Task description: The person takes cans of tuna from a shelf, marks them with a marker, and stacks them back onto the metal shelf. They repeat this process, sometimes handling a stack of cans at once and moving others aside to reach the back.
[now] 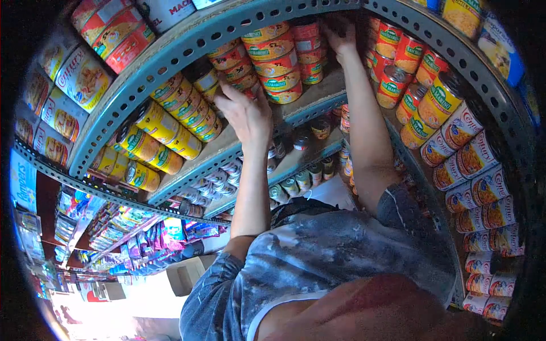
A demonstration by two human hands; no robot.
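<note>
The landmark is a stack of wide, flat metal cans with red and yellow labels [274, 63], standing on a brown shelf board [325, 92] edged with perforated blue-grey metal strip. The cans sit end on end, probably because their flat rims seat well on each other and this keeps the labels facing outward.

The left hand [248, 113] is raised just left of the landmark's foot, in front of a column of smaller red and yellow cans [232, 61]. Its fingers [226, 96] are bent and loosely parted, with nothing visibly gripped; whether the tips touch a can cannot be told. That half-curled shape would suit steadying a round can wall.

The right hand [341, 41] reaches in to the right of the landmark, beyond a column of mostly red cans [307, 52]. Its fingers are lost in shadow, so I cannot tell whether they are spread, pressed together or pinching something. The arm is stretched up, presumably because that spot lies high and deep.

Left of the landmark, past a yellow can with a dark top [203, 79], yellow cylindrical cans [165, 128] form close rows, perhaps to save width.
</note>
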